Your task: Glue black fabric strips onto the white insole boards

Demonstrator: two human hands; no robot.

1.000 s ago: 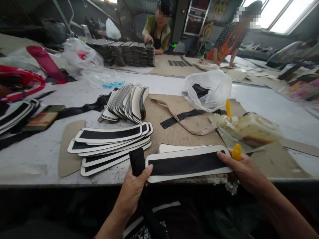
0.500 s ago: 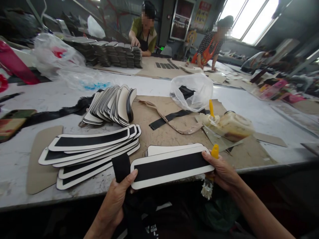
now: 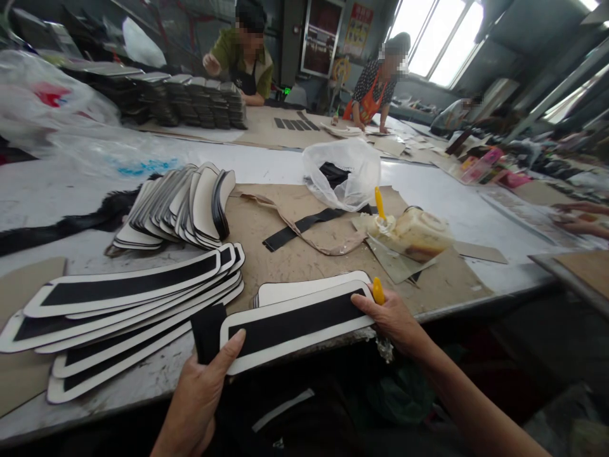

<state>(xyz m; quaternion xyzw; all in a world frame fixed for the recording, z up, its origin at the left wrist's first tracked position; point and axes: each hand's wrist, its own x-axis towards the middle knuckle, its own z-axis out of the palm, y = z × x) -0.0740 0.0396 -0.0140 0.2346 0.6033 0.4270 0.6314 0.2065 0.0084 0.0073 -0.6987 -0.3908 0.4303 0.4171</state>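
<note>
A long white-edged panel with a black strip on its face [image 3: 295, 327] is held between both hands over the table's front edge. My left hand [image 3: 202, 387] pinches its left end, thumb on top, with a black strip piece [image 3: 208, 331] beside the fingers. My right hand [image 3: 390, 317] grips the right end and also holds a yellow-handled brush [image 3: 378, 291], its pasty bristles hanging below. Behind the panel lie plain white panels [image 3: 309, 289]. To the left is a fanned stack of panels with black strips [image 3: 137, 282].
Curved pale pieces [image 3: 181, 206] stand bunched at the back left. A plastic bag [image 3: 342, 171], a loose black strip [image 3: 297, 228] and a glue container with another brush [image 3: 421, 231] lie beyond. People work across the table; another person's hands [image 3: 583, 219] show at far right.
The view has turned to the right, so the table items sit further left. Both hands still hold the panel. The person across in green has raised a hand from the stack.
</note>
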